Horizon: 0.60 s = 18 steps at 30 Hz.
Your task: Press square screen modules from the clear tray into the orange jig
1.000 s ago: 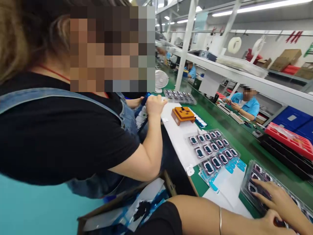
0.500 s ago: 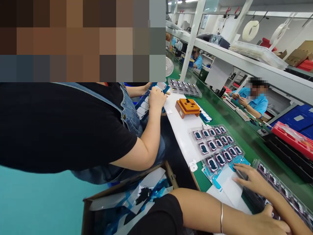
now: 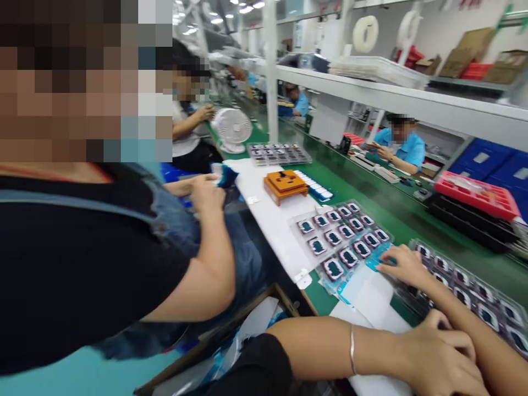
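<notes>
Stretched in from the right, my right hand [image 3: 400, 265] has its fingers apart and touches the blue-patterned sheet [image 3: 377, 257] beside a clear tray [image 3: 295, 224] of dark square parts with white rims. My left hand [image 3: 445, 352], below a silver bracelet, has bent fingers close against my right forearm; what is in it is hidden. White paper [image 3: 367, 291] lies between my hands and the clear tray. Another tray [image 3: 412, 243] of similar parts is behind my right forearm.
An orange fixture [image 3: 285, 184] stands on a white board [image 3: 264, 231]. At the left, a person in black [image 3: 82, 264] sits close, holding something blue. A box [image 3: 185, 357] of film scraps is below. A fan [image 3: 233, 127] and red tray [image 3: 478, 195] stand farther off.
The view has swung left, showing the fan and another seated person. My right hand remains at the blue sheet with fingers spread. The neighbour's blue-backed piece is now lower and more folded or turned.
</notes>
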Each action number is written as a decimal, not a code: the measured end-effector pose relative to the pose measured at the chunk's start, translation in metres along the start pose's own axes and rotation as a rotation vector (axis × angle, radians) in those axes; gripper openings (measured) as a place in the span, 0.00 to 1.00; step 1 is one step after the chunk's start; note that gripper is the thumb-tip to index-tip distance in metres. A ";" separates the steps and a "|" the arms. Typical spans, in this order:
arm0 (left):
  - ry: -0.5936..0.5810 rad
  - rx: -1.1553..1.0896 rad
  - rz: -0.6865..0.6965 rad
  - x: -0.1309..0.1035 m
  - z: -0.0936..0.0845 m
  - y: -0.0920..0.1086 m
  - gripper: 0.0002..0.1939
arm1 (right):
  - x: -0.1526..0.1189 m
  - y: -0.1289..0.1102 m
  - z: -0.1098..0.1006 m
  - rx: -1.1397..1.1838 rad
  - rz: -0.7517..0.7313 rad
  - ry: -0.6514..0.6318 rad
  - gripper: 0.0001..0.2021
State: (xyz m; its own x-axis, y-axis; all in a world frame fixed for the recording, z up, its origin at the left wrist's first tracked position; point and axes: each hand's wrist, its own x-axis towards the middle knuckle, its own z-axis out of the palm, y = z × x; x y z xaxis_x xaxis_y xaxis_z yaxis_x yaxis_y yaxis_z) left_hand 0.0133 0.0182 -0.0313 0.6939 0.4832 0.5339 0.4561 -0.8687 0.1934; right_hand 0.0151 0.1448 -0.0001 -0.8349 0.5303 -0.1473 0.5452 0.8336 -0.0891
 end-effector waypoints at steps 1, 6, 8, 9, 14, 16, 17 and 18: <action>0.050 -0.001 0.011 -0.001 0.000 0.002 0.20 | 0.003 -0.004 0.000 0.014 0.034 -0.013 0.15; 0.122 0.021 0.164 -0.005 0.009 -0.002 0.29 | 0.012 -0.019 0.010 0.112 0.193 0.010 0.18; 0.153 0.029 0.192 -0.008 0.012 -0.003 0.29 | 0.012 -0.024 0.012 0.161 0.226 0.010 0.18; 0.175 0.032 0.193 -0.010 0.013 -0.002 0.29 | 0.011 -0.026 0.012 0.185 0.236 0.007 0.18; 0.203 0.031 0.165 -0.016 0.012 0.003 0.27 | 0.007 -0.029 0.006 0.279 0.226 -0.029 0.14; 0.192 0.028 0.151 -0.017 0.011 0.004 0.28 | 0.005 -0.030 0.004 0.293 0.216 -0.033 0.16; 0.195 0.027 0.147 -0.017 0.010 0.004 0.28 | 0.005 -0.030 0.003 0.296 0.210 -0.035 0.18; 0.197 0.027 0.143 -0.017 0.010 0.005 0.28 | 0.004 -0.030 0.003 0.298 0.203 -0.039 0.21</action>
State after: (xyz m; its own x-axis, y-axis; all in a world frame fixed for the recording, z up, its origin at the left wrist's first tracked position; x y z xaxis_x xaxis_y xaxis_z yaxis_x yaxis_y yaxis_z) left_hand 0.0092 0.0071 -0.0481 0.6315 0.3221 0.7053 0.3772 -0.9224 0.0835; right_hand -0.0044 0.1213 -0.0008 -0.7070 0.6695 -0.2280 0.7024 0.6270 -0.3370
